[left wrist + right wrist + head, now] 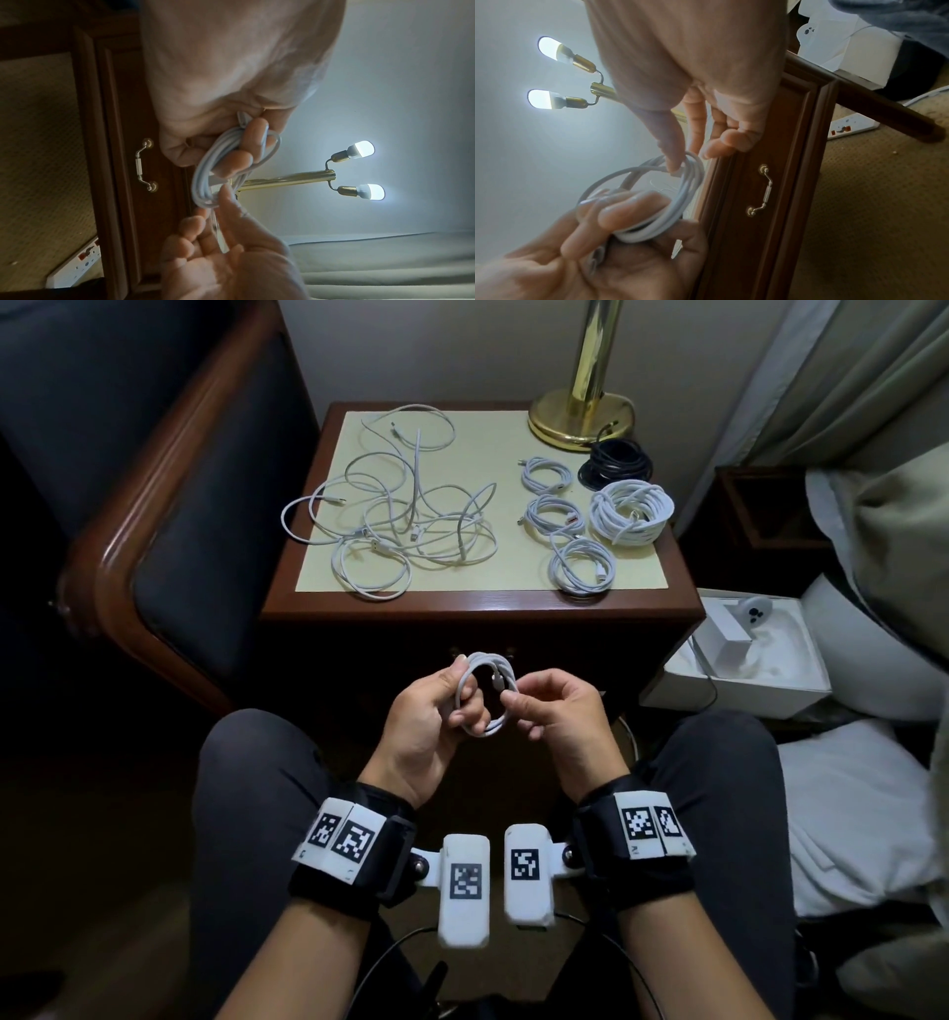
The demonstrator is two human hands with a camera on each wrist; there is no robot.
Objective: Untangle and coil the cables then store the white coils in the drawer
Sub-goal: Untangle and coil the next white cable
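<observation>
Above my lap, in front of the nightstand, my left hand (452,698) grips a small white cable coil (488,693), its fingers curled through the loops (205,178). My right hand (529,706) pinches the cable's end plug at the coil (677,170) between thumb and forefinger. On the nightstand top (482,541) a tangle of white cables (395,521) lies at the left. Several finished white coils (552,510) and a thick white coil (631,510) lie at the right, with a black coil (616,464) behind them. The drawer (770,182) with its brass handle (759,190) is shut.
A brass lamp base (580,418) stands at the nightstand's back right. A dark armchair (154,505) is on the left. An open white box (739,654) and bedding (847,814) sit on the right. A white power strip (74,266) lies on the carpet.
</observation>
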